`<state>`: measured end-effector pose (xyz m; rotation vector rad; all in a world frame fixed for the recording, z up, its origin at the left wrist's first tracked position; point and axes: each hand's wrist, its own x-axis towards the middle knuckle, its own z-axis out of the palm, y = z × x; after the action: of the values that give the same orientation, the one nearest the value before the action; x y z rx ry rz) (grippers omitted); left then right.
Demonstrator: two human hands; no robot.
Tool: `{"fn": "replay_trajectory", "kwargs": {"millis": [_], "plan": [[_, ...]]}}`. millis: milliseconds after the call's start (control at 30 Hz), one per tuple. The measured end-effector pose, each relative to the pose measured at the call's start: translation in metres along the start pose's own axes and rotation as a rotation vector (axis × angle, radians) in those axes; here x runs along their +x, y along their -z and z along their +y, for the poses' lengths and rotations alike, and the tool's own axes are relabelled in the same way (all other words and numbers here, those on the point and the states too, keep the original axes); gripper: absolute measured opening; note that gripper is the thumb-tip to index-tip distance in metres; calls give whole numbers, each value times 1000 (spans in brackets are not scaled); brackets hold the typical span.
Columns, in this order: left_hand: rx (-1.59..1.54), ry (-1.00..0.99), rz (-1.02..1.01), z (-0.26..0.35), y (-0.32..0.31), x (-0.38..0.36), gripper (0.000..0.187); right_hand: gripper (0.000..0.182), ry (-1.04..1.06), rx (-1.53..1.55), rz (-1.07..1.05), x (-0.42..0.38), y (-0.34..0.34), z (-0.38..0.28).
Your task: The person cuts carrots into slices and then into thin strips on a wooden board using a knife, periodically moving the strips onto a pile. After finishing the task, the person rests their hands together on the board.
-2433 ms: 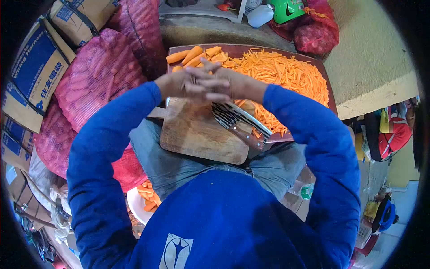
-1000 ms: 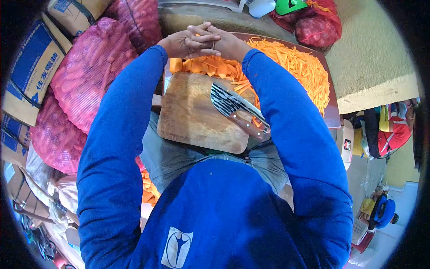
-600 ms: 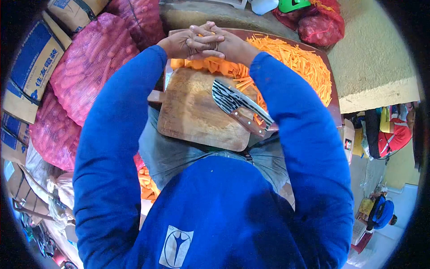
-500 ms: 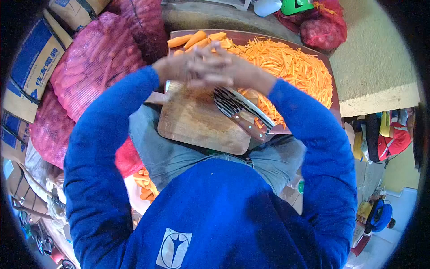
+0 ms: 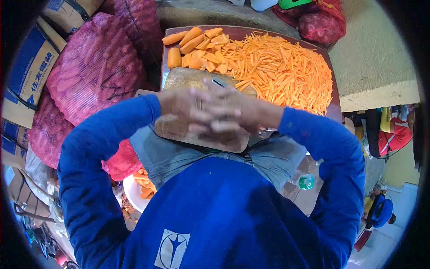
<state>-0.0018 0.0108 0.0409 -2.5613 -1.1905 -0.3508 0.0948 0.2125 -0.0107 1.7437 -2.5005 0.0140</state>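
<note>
Head view: the left hand [image 5: 181,104] and right hand [image 5: 237,106] are clasping together, fingers interlaced and blurred, hovering over the board [image 5: 197,134], near the carrots [image 5: 192,45] and shreds [image 5: 291,74].

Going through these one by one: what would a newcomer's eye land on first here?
Probably the bright orange heap of carrot strips, spread over the right side of the dark red tray. Next come the left hand and right hand, blurred, fingers laced above the wooden cutting board. The pink mesh sack bulging on the left also stands out.
</note>
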Motion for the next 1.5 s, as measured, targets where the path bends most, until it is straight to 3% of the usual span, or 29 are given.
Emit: {"fn": "replay_trajectory", "kwargs": {"millis": [133,200,267,300,433,500,600,700,733,767,1000,1067,1133,1200,1267,1300,1367,1400,1433,1467,1500], "plan": [[40,87,6,-57,2,-31,58,55,-2,-96,158,8,-4,85],[42,128,11,-71,6,-42,57,51,16,-144,195,13,1,94],[29,160,21,-80,8,-53,56,47,-297,182,304,17,23,92],[19,160,17,-85,8,-55,57,43,-285,58,237,21,36,91],[-74,172,-37,-124,6,-69,61,46,-293,117,276,21,24,125],[100,154,-53,-132,7,-75,65,47,-282,127,236,22,27,141],[105,197,-27,-152,-1,-85,67,43,-183,-261,298,22,22,164],[184,221,-41,-158,2,-82,67,50,-263,-186,387,16,32,164],[257,224,-65,-159,0,-81,66,50,-263,-184,387,14,32,166],[329,171,39,-161,-5,-78,67,54,-281,-213,353,12,33,168],[374,187,-21,-167,-11,-89,68,59,-306,-455,207,11,23,175],[280,226,-52,-167,-15,-95,69,57,-311,-328,194,16,18,171],[163,296,-167,-142,-14,-89,70,52,-260,-301,170,12,19,157],[260,255,-194,-97,-15,-79,71,46,-258,-114,259,8,29,92],[-181,403,-148,-22,19,-40,62,46,-251,109,296,9,53,21],[-113,317,-69,12,37,-19,61,49,-252,241,290,12,72,-16],[-232,382,102,74,37,11,60,51,-286,550,208,18,97,-75],[-327,462,141,91,33,18,61,51,-342,464,314,16,111,-96],[-422,540,188,107,29,26,61,52,-500,779,274,11,110,-116],[-326,619,381,112,32,30,69,54,-652,1091,228,9,109,-132],[-270,658,475,116,34,35,73,54,-649,1093,230,13,105,-143]]}}
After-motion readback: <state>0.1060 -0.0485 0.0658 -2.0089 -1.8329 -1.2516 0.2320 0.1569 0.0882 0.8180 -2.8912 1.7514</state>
